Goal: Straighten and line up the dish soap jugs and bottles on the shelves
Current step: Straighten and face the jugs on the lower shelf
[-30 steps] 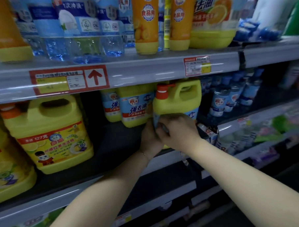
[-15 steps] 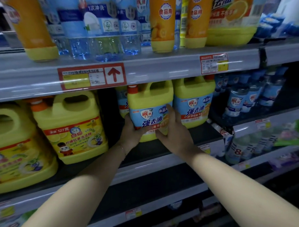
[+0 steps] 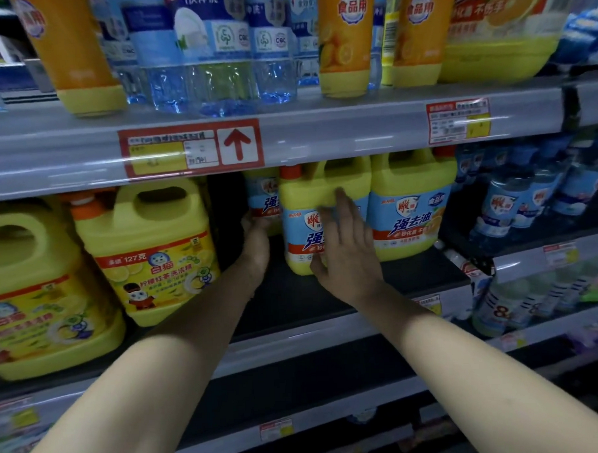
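A yellow dish soap jug with a blue label and red cap stands upright on the dark middle shelf. My right hand lies flat against its front, fingers straight and spread. My left hand reaches along the jug's left side, its fingers hidden behind the jug. A matching jug stands touching it on the right, and a third one sits further back on the left. Two bigger yellow jugs stand to the left.
The upper shelf carries orange bottles, clear blue bottles and a wide yellow jug. Blue bottles fill the right section. A gap of bare shelf lies between the big jugs and my hands. Price tags line the shelf edges.
The jug has gone back deeper onto the shelf beside its twin. My right hand has opened flat on its front; my left hand has slid to its left side.
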